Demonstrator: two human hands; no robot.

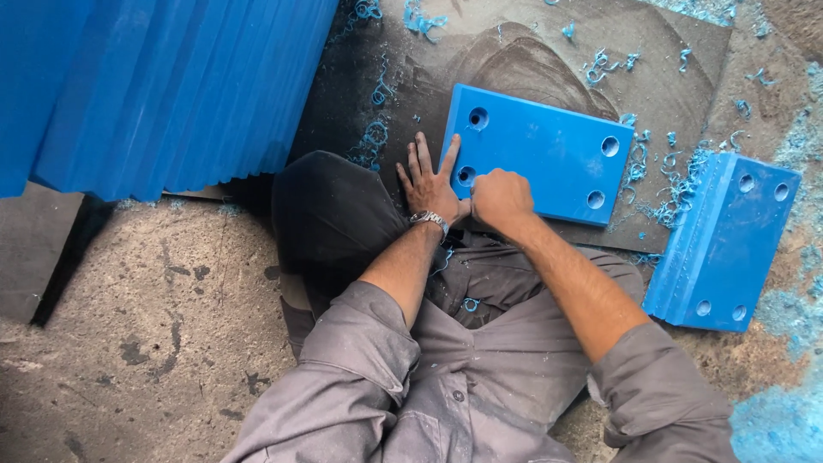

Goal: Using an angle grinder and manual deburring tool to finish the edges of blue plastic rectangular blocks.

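A rough, stained concrete floor (171, 343) fills the view, dusted with blue plastic swarf. A person in grey work clothes sits on it, seen from above, with a dark worn mat (549, 60) laid in front of them.

Largest thing in view: a leaning stack of blue plastic boards (154, 86), up and well to the left of the left hand; their edges fan out too closely to count. To the right of the right hand, well apart, stands a pile of drilled blue plates (724, 240), perhaps two or three deep; the top one shows four holes, two at each end.

One single blue plate (540, 163) lies flat on the mat, directly beyond both hands. It also has four countersunk holes, two near each short edge.

The left hand (429, 184) lies flat and spread on the mat, fingers wide, its index finger resting on the plate's near left corner beside a hole. It grips nothing. A metal wristwatch (430, 219) sits on that wrist.

The right hand (500, 197) is curled into a closed fist at the plate's near edge, touching the left hand. Whether it holds a small tool cannot be told.

Judging by the pose, the step in hand is cleaning or trimming the edge by the near left hole, with the left hand steadying the plate. A further stroke would call for firm downward pressure from that hand.

Curled blue shavings (677, 184) lie scattered, too many to count.
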